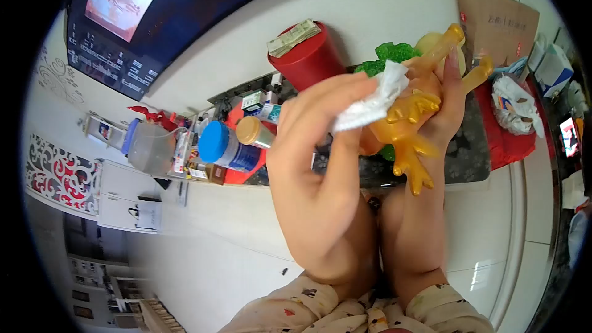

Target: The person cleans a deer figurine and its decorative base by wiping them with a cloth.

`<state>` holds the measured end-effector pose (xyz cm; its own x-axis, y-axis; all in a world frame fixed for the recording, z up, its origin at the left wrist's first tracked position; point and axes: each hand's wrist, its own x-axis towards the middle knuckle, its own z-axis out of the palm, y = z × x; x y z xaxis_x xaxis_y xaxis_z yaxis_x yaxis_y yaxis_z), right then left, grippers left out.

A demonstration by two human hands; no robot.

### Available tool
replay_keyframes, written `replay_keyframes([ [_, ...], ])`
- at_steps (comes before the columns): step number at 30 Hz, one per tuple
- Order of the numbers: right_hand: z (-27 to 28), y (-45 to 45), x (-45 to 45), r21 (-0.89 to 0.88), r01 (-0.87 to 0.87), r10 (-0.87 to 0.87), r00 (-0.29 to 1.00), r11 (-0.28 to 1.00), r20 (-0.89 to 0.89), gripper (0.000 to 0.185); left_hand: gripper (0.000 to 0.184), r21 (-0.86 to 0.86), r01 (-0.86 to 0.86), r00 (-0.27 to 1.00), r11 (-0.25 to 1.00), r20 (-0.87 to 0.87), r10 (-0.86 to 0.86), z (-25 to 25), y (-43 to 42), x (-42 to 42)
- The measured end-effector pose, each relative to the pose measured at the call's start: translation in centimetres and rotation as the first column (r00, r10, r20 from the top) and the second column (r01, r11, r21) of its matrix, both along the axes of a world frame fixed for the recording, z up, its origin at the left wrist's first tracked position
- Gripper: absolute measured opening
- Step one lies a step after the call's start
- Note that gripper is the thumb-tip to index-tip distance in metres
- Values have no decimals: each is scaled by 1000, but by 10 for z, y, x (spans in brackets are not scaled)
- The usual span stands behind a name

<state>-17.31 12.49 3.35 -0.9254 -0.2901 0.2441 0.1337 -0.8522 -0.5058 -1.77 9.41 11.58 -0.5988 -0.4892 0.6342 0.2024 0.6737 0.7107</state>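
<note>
Amber-gold, glossy ornament with claw-like tips and apparently green leafy parts (pixel 414 110), held up over near side of dark patterned stone counter (pixel 472 151). Gripped along one side by right hand (pixel 451 102), fingers wrapped on, partly hidden behind. Crumpled white tissue (pixel 373 103) pinched between thumb and fingers of left hand (pixel 308 145), right up at ornament; touching or not, cannot tell. Main risk: slipping out of one-handed hold, likely from smooth surface plus loose fingers or too hard a push; chipped or snapped tips probable on hitting counter edge or pale floor (pixel 234 234). Also possible: tissue snagging on a tip, tearing. Behind: red cylindrical container (pixel 314 58) topped with pale printed paper bundle (pixel 293 38), maybe knockable by a wide swing. Leftward: blue-lidded tub (pixel 231 148). Rightward: brown paper bag (pixel 496 24).
</note>
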Motion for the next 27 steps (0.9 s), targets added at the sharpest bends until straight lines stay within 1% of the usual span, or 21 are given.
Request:
replay_keyframes([
  [2, 4, 3, 4, -39, -13, 13, 1000, 999, -6, 43, 27, -117, -95, 995, 989, -35, 91, -5, 7, 3],
  [4, 10, 4, 7, -66, -51, 55, 996, 997, 64, 47, 27, -238, -180, 984, 954, -47, 174, -7, 11, 5],
  [5, 12, 4, 9, -84, -63, 71, 992, 995, 100, 49, 27, -240, -191, 982, 952, -40, 187, -7, 14, 7],
  [7, 15, 5, 13, 24, 14, -15, 997, 1000, 79, 50, 27, -243, -212, 977, 946, -27, 212, -6, 18, 10],
  [8, 16, 6, 13, 73, 54, -58, 996, 996, 65, 51, 27, -214, -201, 979, 956, -24, 200, -7, 19, 11],
  [11, 15, 5, 12, 108, 66, -65, 998, 992, -10, 53, 28, -165, -180, 984, 970, -24, 178, -7, 20, 15],
  [12, 18, 6, 14, 121, 54, -56, 998, 991, 15, 54, 27, -127, -171, 985, 977, -35, 167, -8, 21, 16],
  [15, 12, 4, 9, 96, 73, -68, 996, 993, -57, 53, 25, -111, -151, 989, 982, -17, 150, -5, 25, 21],
  [17, 15, 4, 12, 84, 63, -63, 998, 995, 7, 53, 24, -69, -119, 993, 990, -9, 118, -4, 27, 24],
  [19, 18, 4, 15, 69, 46, -51, 996, 997, 75, 52, 22, -75, 1, 1000, 997, 9, 0, -1, 23, 29],
  [21, 23, 3, 20, 48, 29, -35, 989, 998, 146, 51, 21, -70, 59, 998, 996, 23, -58, 1, 23, 32],
  [22, 26, 4, 22, 34, 28, -32, 991, 999, 132, 50, 21, -60, 60, 998, 996, 28, -59, 1, 25, 32],
  [25, 22, 6, 21, 15, -22, 21, 995, 1000, 98, 49, 23, 81, 84, 994, 993, 66, -90, 8, 32, 39],
  [26, 21, 7, 20, 15, -20, 19, 996, 1000, 86, 49, 24, 185, 109, 991, 977, 53, -121, 10, 34, 42],
  [27, 20, 7, 20, 15, -18, 17, 997, 1000, 73, 49, 25, 227, 140, 989, 964, 24, -149, 9, 32, 44],
])
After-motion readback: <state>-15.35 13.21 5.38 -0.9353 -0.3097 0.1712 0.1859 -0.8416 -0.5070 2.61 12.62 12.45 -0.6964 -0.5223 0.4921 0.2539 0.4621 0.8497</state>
